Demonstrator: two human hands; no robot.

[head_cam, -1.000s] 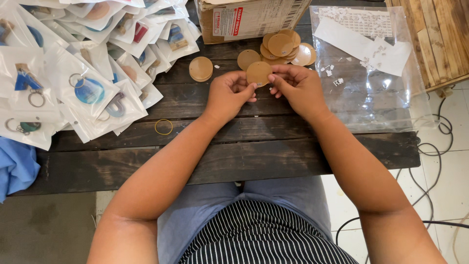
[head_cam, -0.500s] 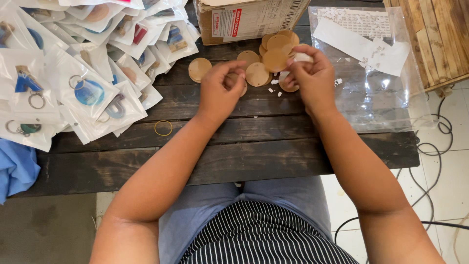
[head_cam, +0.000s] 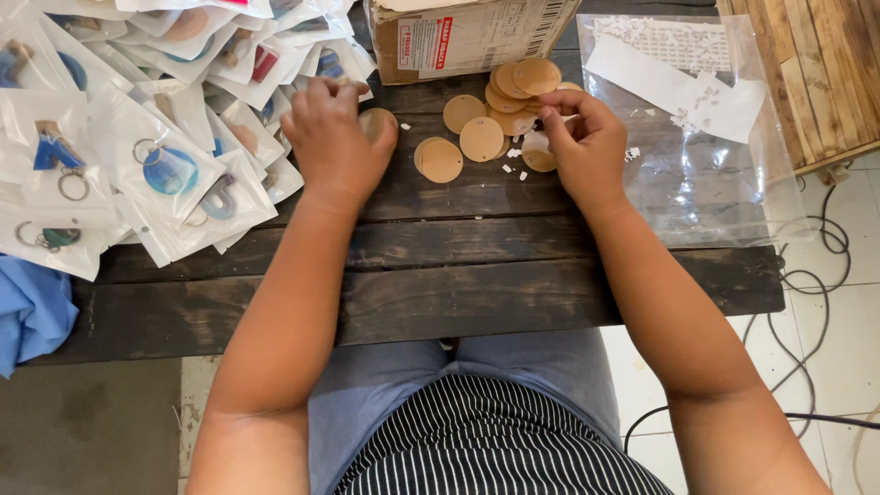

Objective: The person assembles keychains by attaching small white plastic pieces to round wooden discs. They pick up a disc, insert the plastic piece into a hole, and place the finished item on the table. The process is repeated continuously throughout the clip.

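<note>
Two hands work apart: left hand pinches wooden disc beside packets; right hand grips disc, peeling near pile.

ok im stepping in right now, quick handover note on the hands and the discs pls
Left hand: curled over a single wooden disc lying at the edge of the bagged keychains.
Right hand: fingertips pinching a disc beside the disc pile.
Things: two more discs lie loose between the hands, white paper scraps scattered around them. A clear plastic sheet with white backing strips lies to the right, a cardboard box behind.
Done: many keychains already bagged on the left.
Left: the pile of bare discs on the dark wooden table.
</note>
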